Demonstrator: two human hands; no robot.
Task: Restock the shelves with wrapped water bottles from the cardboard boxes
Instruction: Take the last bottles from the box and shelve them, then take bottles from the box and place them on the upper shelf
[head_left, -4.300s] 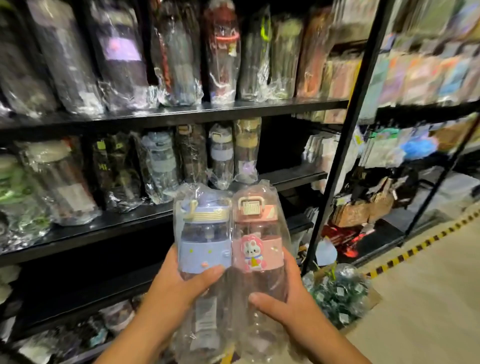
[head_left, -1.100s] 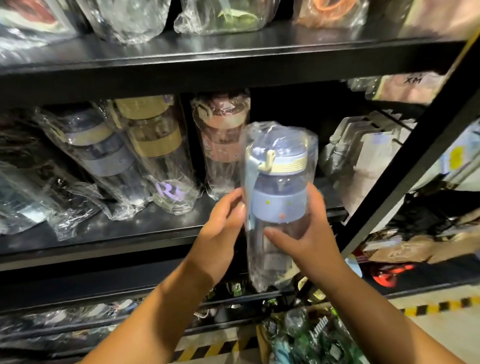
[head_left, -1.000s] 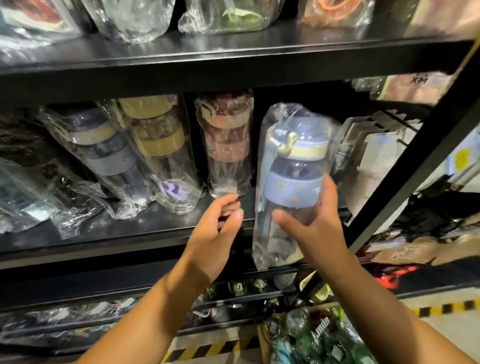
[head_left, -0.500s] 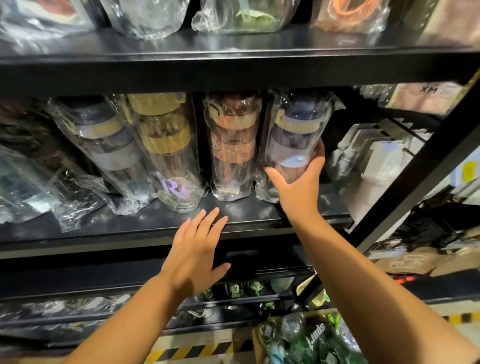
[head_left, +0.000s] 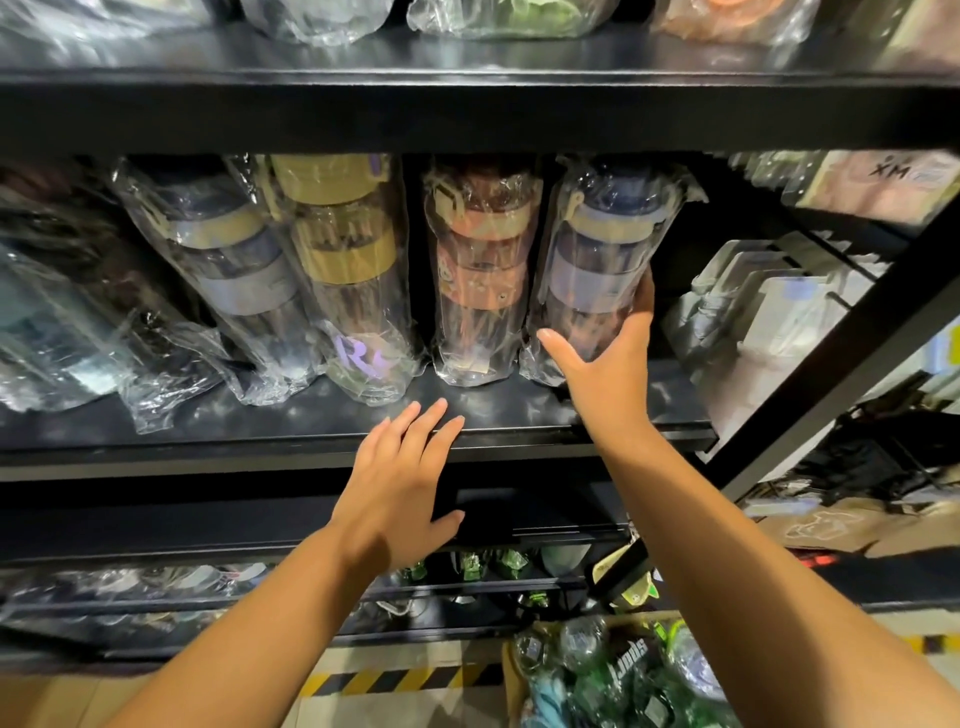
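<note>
This is looking like a shop aisle: black shelves are carrying rows of plastic-wrapped bottles, and a cardboard box of stock is sitting below.

Black shelf spans mid-frame before you. Standing on it, left to right: navy-banded bottle tilted left, yellow-banded bottle, orange-banded bottle, lilac-banded bottle, all plastic-wrapped. Crumpled wrapped stock lies at left edge.

White packs are ranged in a row at the right. Above them, a pale packet marked "XM" is seen. Brown paper bags are laid lower down at the right, with a red glow just beneath. Yellow-and-black tape is stuck across the floor.
</note>
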